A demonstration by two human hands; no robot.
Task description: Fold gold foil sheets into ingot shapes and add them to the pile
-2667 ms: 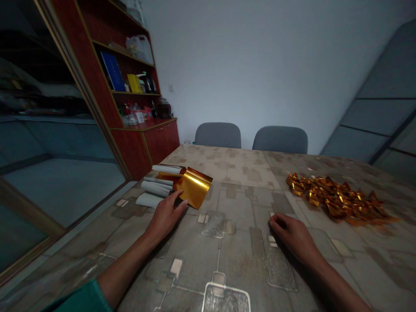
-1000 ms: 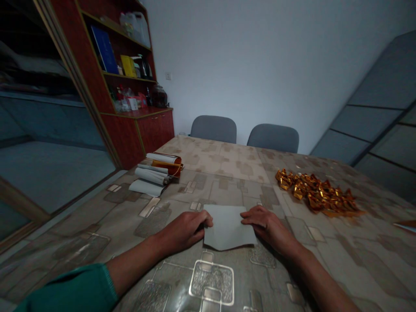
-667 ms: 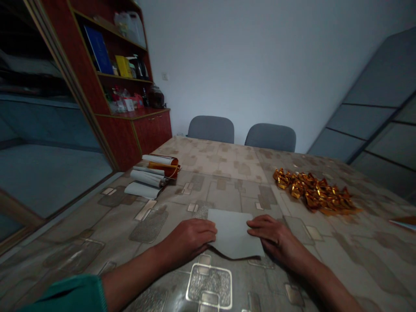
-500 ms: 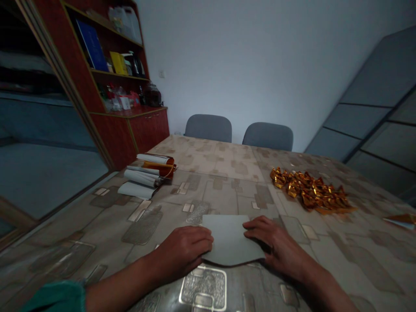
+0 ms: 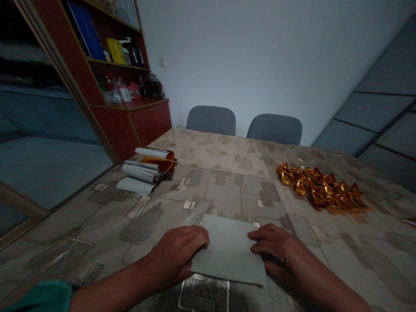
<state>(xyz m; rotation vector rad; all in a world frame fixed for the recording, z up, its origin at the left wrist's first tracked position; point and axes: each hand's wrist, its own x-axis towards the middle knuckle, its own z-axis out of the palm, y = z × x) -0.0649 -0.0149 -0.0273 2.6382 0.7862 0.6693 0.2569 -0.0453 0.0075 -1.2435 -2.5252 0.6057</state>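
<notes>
A pale grey-white sheet of paper (image 5: 230,249) lies between my hands near the table's front side, its plain face up. My left hand (image 5: 183,249) grips its left edge, fingers curled on top and the thumb low at the near corner. On the right edge my right hand (image 5: 273,247) pinches the paper, with the thumb tucked underneath. The sheet's near edge is slightly raised and nearly straight. Its underside is hidden.
Folded shiny gold paper pieces (image 5: 321,188) are heaped at the right. A stack of curled paper sheets (image 5: 146,169), pale with gold-orange sides, sits at the left. Two grey chairs (image 5: 211,119) stand beyond the patterned tablecloth (image 5: 224,167). A red cabinet (image 5: 149,121) is at the back left.
The paper's near edge has come closer to me and gone from bowed to nearly straight. My right hand has moved slightly right and down. The view has also shifted a little.
</notes>
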